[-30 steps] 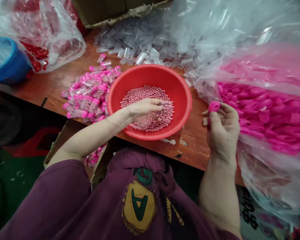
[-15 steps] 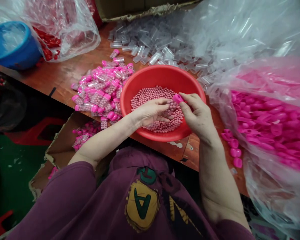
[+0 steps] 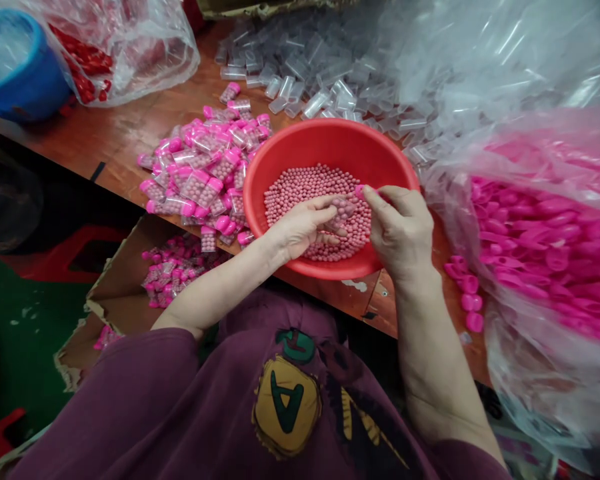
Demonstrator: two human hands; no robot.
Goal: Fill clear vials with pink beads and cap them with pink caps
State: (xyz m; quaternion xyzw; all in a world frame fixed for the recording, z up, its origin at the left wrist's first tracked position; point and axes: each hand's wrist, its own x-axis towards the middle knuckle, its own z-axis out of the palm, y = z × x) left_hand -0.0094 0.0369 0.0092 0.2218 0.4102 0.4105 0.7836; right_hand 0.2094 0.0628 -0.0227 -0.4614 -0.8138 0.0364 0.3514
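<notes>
Clock directions are being taken from the one red bowl (image 3: 325,141). At eight o'clock, below the desk (image 3: 120,143), one torn-edged cardboard box (image 3: 123,280) is holding small pink-capped bottles, too many to count. Two hands are working over the bowl, near each other but apart: the left hand (image 3: 303,230) is gripping one clear, smooth tube (image 3: 344,210) filled with beads; the right hand (image 3: 403,227) is pinching one glossy pink cap (image 3: 360,191) just beside it; whether cap and tube are touching cannot be told. The round plastic bowl is containing countless spherical pink beads (image 3: 305,183). At four o'clock, at least four loose caps (image 3: 471,302) are lying in a row. At nine, dozens of filled bottles (image 3: 200,167) are forming a heap. At three, one crinkled transparent bag (image 3: 453,190) is spilling hollow pink caps. At twelve to one, scores of clear cylinders (image 3: 315,87) are lying piled. At ten, one blue tub (image 3: 25,87) is standing.
</notes>
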